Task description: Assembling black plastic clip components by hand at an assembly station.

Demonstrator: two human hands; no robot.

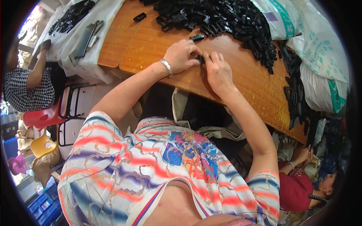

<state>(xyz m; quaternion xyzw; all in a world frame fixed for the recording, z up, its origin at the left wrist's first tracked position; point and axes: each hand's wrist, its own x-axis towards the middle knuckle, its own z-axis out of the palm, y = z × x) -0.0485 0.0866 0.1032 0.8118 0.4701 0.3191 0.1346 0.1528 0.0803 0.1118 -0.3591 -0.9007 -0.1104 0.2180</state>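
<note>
Over the wooden table (158, 49), my left hand (180, 56) and my right hand (219, 73) meet, fingers bent and pinched together. A small black plastic part (201, 59) shows between their fingertips; both hands seem to grip it, and much of it is covered. Just beyond my left fingers lies another black plastic piece (197, 37), apart from the rest. Farther off is a large heap of black plastic parts (226, 19), and a single black part (140, 17) rests to its left.
White printed sacks (320, 56) stand at the right, beside more black parts (294, 90). On the left, a plastic-covered table (64, 45) bears black pieces. Two people sit nearby, one in checked clothing (32, 88), one in red (299, 188). A yellow stool (43, 145) is lower left.
</note>
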